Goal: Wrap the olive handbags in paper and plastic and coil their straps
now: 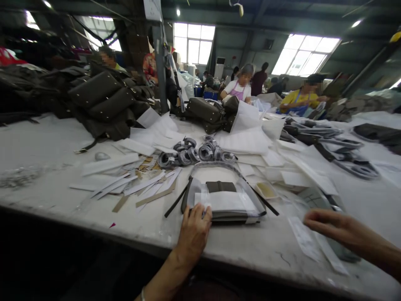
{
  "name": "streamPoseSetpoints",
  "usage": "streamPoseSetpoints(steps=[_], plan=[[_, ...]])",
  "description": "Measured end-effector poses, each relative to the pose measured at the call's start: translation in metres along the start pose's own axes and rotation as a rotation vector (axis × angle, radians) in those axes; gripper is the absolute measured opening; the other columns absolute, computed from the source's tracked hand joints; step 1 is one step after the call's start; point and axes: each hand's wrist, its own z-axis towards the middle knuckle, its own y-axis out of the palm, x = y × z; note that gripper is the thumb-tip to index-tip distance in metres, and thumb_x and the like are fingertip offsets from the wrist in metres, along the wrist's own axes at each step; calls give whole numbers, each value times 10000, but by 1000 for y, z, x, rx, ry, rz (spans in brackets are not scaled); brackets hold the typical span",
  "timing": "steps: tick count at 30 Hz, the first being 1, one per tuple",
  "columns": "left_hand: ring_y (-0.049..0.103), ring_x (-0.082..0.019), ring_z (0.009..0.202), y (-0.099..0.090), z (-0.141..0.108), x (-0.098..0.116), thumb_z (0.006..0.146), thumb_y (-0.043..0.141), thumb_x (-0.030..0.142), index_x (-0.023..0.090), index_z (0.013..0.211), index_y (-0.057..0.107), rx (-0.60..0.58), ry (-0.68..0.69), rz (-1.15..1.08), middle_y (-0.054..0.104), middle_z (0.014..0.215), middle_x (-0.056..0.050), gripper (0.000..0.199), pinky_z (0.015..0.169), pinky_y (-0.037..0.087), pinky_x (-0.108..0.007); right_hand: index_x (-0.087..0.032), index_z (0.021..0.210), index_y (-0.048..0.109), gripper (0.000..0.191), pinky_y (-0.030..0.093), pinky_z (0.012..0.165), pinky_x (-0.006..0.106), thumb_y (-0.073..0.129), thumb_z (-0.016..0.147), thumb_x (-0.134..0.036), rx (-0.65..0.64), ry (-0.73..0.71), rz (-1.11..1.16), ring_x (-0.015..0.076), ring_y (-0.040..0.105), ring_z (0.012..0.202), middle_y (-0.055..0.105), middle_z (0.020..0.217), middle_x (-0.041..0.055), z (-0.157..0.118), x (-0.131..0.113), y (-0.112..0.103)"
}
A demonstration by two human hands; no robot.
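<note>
A dark handbag [221,186] lies flat in front of me, partly wrapped in clear plastic and white sheet, its wrapped handle arching toward the back. My left hand [196,223] grips the bag's near left edge, fingers bent over the wrapping. Off to the right, my right hand [328,225] is held with loosely stretched fingers, and nothing shows in them. Beneath and beside it are a white strip [303,239] and a dark piece in clear plastic [341,250]. Two dark straps stick out at the bag's sides.
Behind the bag sit several wrapped strap coils [206,150]. Paper and card strips [153,186] are scattered left. A small tray [266,190] stands right of the bag. Dark bags [103,98] are piled at the back left. Co-workers [239,85] sit across the table [131,221].
</note>
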Motion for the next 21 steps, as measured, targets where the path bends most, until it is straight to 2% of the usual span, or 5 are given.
streamPoseSetpoints(steps=[3, 7, 11, 16, 21], plan=[[583, -267, 1162, 1, 0, 0, 905, 531, 125, 173, 1271, 537, -7, 2, 12, 638, 1177, -110, 369, 1004, 463, -498, -244, 719, 708, 250, 459, 680, 272, 602, 807, -453, -408, -282, -65, 184, 610, 696, 678, 724, 26, 44, -107, 36], [569, -279, 1195, 4, -2, 1, 876, 523, 75, 167, 1284, 532, -26, -4, 20, 630, 1210, -125, 418, 1024, 453, -510, -232, 763, 731, 131, 405, 619, 223, 607, 788, -269, -616, -590, -222, 131, 587, 628, 684, 704, -27, 89, -199, 93], [549, -293, 1232, 5, -3, 1, 858, 508, 61, 185, 1256, 562, -38, -21, 25, 620, 1237, -132, 420, 1035, 448, -506, -248, 782, 755, 98, 354, 537, 206, 674, 726, -249, -720, -706, -439, 117, 572, 581, 684, 673, -37, 119, -234, 129], [563, -326, 1214, 7, -2, 0, 883, 503, 133, 224, 1246, 591, -8, -44, 13, 645, 1206, -126, 384, 1009, 460, -524, -244, 770, 772, 118, 335, 514, 205, 744, 657, -227, -820, -702, -701, 107, 527, 535, 659, 618, -43, 141, -252, 150], [568, -328, 1202, 5, -1, -2, 919, 480, 189, 212, 1291, 570, -38, -36, 26, 626, 1247, -146, 384, 994, 473, -509, -151, 908, 777, 245, 416, 566, 253, 707, 725, -298, -981, -738, -865, 179, 612, 637, 718, 750, 57, 145, -266, 168]])
